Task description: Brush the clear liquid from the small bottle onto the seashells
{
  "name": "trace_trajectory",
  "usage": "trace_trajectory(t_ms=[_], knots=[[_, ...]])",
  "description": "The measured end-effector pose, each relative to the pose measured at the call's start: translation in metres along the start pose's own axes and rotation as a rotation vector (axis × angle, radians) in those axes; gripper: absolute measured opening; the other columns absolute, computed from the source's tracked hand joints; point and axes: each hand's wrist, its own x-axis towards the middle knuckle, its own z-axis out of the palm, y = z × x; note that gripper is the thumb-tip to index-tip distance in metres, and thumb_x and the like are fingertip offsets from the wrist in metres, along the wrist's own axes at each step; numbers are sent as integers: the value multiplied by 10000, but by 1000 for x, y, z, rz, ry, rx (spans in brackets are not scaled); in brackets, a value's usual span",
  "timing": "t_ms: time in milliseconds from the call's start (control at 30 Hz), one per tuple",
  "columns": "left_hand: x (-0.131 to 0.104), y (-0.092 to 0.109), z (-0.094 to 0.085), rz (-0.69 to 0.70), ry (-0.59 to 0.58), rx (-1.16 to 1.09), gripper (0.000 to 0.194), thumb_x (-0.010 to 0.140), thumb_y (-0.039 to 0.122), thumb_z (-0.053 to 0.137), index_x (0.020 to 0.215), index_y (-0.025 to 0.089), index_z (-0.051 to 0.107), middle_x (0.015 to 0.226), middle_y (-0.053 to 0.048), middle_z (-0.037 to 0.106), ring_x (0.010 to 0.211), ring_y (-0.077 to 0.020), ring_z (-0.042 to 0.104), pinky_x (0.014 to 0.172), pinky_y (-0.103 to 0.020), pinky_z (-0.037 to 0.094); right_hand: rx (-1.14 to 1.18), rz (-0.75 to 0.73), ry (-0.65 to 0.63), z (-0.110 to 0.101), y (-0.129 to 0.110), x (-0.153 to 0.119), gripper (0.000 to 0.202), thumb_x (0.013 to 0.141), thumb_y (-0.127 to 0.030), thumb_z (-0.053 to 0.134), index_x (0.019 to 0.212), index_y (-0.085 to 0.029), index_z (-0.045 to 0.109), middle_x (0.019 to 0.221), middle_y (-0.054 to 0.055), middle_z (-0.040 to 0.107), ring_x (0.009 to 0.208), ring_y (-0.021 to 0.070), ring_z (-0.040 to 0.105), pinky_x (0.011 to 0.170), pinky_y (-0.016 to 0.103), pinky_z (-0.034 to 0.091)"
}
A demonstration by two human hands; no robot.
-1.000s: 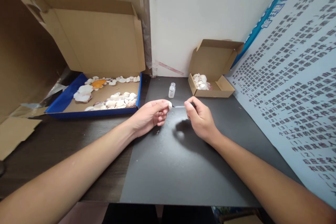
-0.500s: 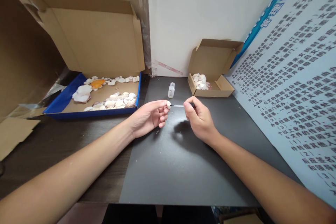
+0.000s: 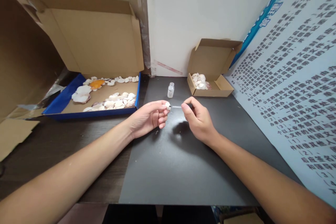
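Between the thumb and fingers of my left hand [image 3: 151,117] is a small white seashell [image 3: 167,105]. My right hand [image 3: 198,119] is closed around the dark handle of a thin applicator brush [image 3: 176,107]. The brush points left, and its dark tip touches or nearly touches the shell; I cannot tell which. Behind both hands a small clear glass bottle [image 3: 170,91] stands upright and uncapped on the dark grey mat [image 3: 162,168].
At the left sits an open blue-edged cardboard box [image 3: 91,113] holding rows of white shells and an orange one. A smaller open carton [image 3: 212,93] with shells stands at the back right. A printed board [image 3: 291,87] leans along the right side.
The shell is turned slightly, showing more of its face beside the brush tip. Both hands stay almost in place, and the view has shifted a little.
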Motion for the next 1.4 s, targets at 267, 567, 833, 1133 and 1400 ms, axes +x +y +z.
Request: trace_trajectory(t_ms=[267, 567, 833, 1133, 1400], knots=[[0, 1, 0, 27, 79, -10, 118, 821, 183, 660, 755, 132, 576, 602, 65, 352, 462, -32, 278, 417, -155, 247, -95, -45, 52, -1, -1, 2, 275, 969, -391, 484, 763, -213, 442, 544, -77, 333, 486, 90, 329, 481, 230, 265], [1, 0, -1, 56, 97, 46, 131, 831, 220, 666, 770, 150, 572, 599, 67, 299, 489, -54, 230, 424, -175, 193, -9, -55, 103, -2, -2, 0, 266, 972, -392, 473, 772, -220, 444, 547, -74, 358, 479, 97, 337, 474, 234, 290], [0, -1, 1, 50, 84, 44, 146, 812, 208, 684, 764, 164, 553, 594, 69, 292, 499, -65, 220, 430, -184, 194, 2, -36, 29, 0, -2, -1, 258, 971, -391, 479, 781, -220, 440, 548, -78, 347, 480, 94, 329, 470, 231, 282], [1, -1, -1, 63, 64, 47, 98, 806, 192, 691, 787, 156, 602, 595, 68, 288, 504, -65, 213, 432, -183, 198, -74, -34, 44, -1, -1, 2, 275, 972, -389, 481, 764, -217, 433, 543, -79, 347, 481, 90, 331, 478, 231, 276], [1, -2, -1, 88, 77, 55, 120, 798, 230, 715, 781, 147, 630, 587, 68, 300, 501, -62, 221, 427, -178, 197, -43, -45, 101, -3, -1, 1, 241, 977, -392, 478, 808, -223, 445, 538, -81, 348, 472, 97, 335, 478, 241, 276]])
